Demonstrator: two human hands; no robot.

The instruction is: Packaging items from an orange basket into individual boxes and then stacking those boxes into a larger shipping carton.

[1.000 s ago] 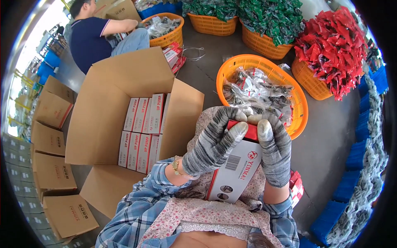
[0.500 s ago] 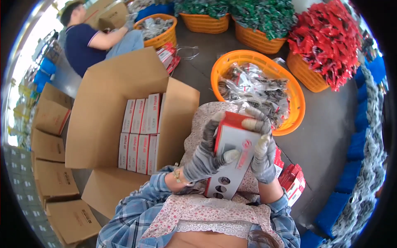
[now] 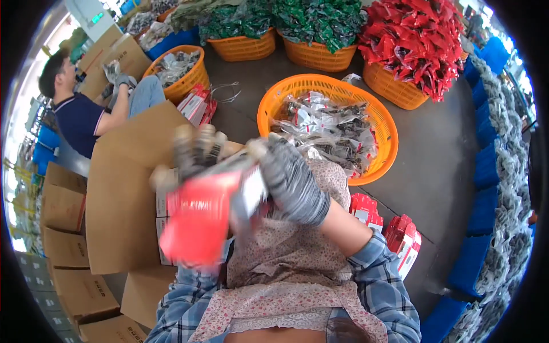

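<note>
A red and white box (image 3: 197, 214), smeared by motion, is tilted over the near right side of a large open cardboard carton (image 3: 123, 194). My left hand (image 3: 197, 151), in a grey striped glove with pale fingertips, grips its far left side; those fingers are blurred. On the box's right end, my right hand (image 3: 294, 180) is closed, its gloved knuckles facing up. Part of a white box (image 3: 163, 228) shows inside the carton, mostly hidden behind the held one. Beyond my right hand stands an orange basket (image 3: 389, 134) of plastic-bagged parts (image 3: 331, 128).
Flattened red and white boxes (image 3: 403, 240) lie on the floor at my right. Baskets heaped with green packets (image 3: 320, 23) and red packets (image 3: 412, 40) stand at the back. A co-worker (image 3: 74, 114) sits at far left. Several cartons (image 3: 68, 251) line the left; blue bins (image 3: 480, 217) the right.
The box has swung from in front of my chest leftward to the carton, turning its red end toward me. Both hands moved with it. The view has shifted, and the co-worker's head has turned.
</note>
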